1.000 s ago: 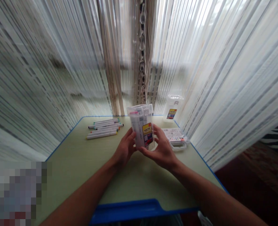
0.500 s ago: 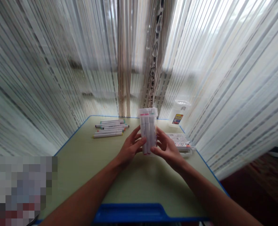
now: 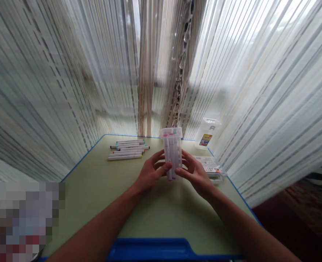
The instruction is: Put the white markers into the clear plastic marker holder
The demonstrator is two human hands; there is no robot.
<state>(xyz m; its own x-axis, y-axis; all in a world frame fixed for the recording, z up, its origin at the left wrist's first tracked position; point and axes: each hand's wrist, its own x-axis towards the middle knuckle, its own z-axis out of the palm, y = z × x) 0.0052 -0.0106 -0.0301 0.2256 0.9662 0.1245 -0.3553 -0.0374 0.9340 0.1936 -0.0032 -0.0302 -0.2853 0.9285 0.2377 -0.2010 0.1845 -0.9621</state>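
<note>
Between both hands stands a clear plastic box (image 3: 179,135), upright, with several white markers (image 3: 173,154) inside; pink and green ends show near its top. My left hand (image 3: 152,170) is closed on its left side, the thumb across the front. On the right side, my right hand (image 3: 195,173) grips it too, thumb near the lower front. The fingers behind the box are partly hidden. Whether its base touches the table I cannot tell.
Several loose white markers (image 3: 125,157) lie on the green table (image 3: 95,196) at the back left. Another clear container (image 3: 206,127) with a yellow label stands at the back right, behind a flat clear case (image 3: 208,165). String curtains (image 3: 117,72) hang around the table.
The box has turned and tilted slightly in my hands, and the markers inside lean a little differently. Both hands keep their hold; the view has shifted slightly.
</note>
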